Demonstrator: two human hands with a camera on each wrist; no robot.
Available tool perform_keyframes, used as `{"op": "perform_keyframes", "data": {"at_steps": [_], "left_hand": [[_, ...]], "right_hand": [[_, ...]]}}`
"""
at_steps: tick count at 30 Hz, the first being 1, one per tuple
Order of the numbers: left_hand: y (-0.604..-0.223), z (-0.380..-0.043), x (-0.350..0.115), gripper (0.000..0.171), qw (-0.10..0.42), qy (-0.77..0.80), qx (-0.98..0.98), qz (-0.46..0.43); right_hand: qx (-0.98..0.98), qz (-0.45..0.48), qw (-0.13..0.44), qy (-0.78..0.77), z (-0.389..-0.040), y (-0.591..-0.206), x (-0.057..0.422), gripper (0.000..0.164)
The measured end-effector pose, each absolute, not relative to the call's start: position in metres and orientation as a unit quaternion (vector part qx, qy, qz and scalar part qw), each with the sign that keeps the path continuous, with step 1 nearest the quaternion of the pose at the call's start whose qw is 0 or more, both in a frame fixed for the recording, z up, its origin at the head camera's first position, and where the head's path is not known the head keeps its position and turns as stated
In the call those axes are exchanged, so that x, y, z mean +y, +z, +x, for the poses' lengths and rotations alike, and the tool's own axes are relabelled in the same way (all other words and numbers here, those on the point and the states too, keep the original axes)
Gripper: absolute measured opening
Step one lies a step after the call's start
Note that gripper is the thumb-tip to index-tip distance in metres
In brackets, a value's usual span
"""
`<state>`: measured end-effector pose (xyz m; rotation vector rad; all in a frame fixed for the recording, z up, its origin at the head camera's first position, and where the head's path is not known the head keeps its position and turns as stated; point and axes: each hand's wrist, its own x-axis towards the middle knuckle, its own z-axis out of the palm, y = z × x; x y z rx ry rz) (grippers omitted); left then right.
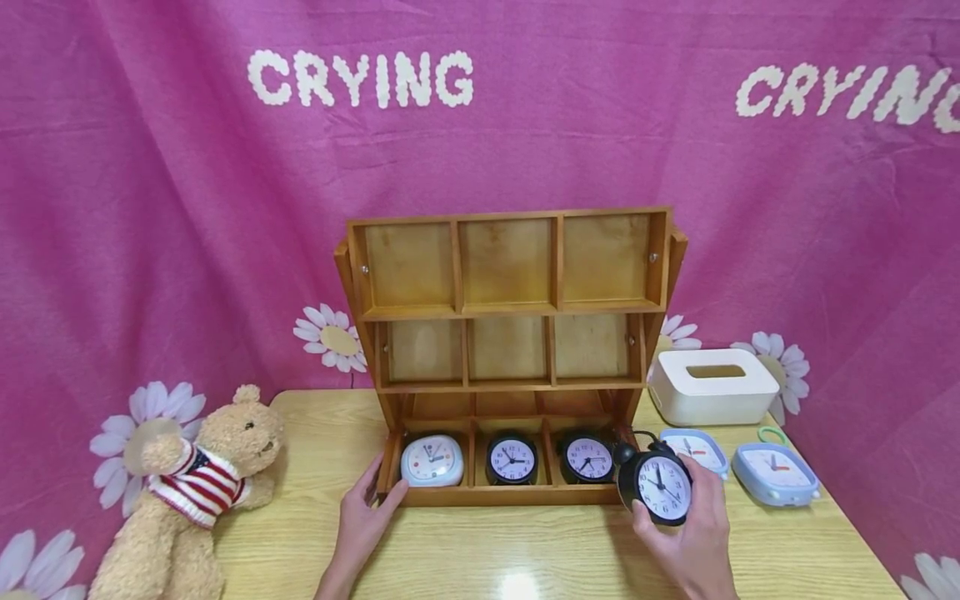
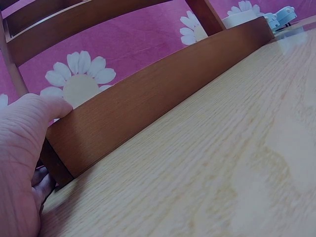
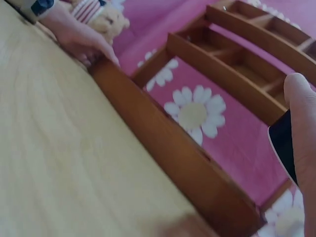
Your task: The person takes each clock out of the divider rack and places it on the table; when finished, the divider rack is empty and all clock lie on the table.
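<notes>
A tiered wooden shelf (image 1: 510, 496) with square compartments stands on the table. My left hand (image 1: 362, 510) grips its lower left front corner; in the left wrist view the thumb (image 2: 57, 106) lies over the front board and fingers are partly hidden round the side. My right hand (image 1: 693, 533) holds a black twin-bell alarm clock (image 1: 663, 487), tilted, by its rim in front of the shelf's lower right corner. In the bottom row sit a light-blue clock (image 1: 432, 461), a black clock (image 1: 512, 460) and another black clock (image 1: 588, 459), each in its own compartment.
Right of the shelf, two blue clocks lie face up, one (image 1: 697, 450) partly behind my right hand, the other (image 1: 776, 475) farther right. A white tissue box (image 1: 712, 408) stands behind them. At left sits a teddy bear (image 1: 198, 492). A pink curtain (image 1: 525, 150) hangs behind.
</notes>
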<state>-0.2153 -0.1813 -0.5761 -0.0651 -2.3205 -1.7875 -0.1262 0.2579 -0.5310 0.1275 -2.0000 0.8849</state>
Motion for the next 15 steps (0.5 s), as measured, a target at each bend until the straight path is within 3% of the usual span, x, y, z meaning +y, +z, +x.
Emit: {"op": "perform_keyframes", "data": {"at_steps": [11,15], "left_hand": [[-0.577,-0.216,-0.180,0.071,0.103,-0.603,-0.791,-0.017],[-0.578,-0.216,-0.181,0.071,0.105,-0.601,-0.792,-0.017]], "right_hand": [[-0.802,-0.071,0.492,0.330,-0.093,-0.564,0.308,0.087],[-0.808,-0.124,0.476,0.324,-0.079,-0.568,0.316,0.085]]}}
